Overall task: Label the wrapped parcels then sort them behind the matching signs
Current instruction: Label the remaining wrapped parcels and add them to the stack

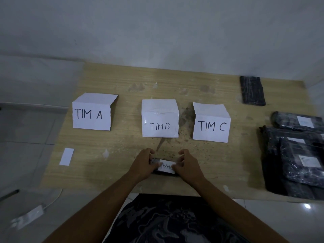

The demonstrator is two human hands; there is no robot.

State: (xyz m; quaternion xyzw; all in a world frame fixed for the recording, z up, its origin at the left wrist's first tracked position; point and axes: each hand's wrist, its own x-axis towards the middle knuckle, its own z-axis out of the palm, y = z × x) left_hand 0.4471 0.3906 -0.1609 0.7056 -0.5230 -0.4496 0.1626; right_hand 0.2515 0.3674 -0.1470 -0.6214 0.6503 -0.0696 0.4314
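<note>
Left hand [143, 162] is curling round the left end of a small black plastic-wrapped parcel [155, 161], and right hand [186, 163] is pinching the right edge of the white paper label [166, 167] on top, which is reading TIM C I think. So labelling is going on, near the front of the pale woodgrain counter [105, 141]. Next it's probably needing smoothing flat, then going behind the folded white paper TIM C sign [211, 123], near the crinkly flat black parcel [252, 90] sitting back there.
</note>
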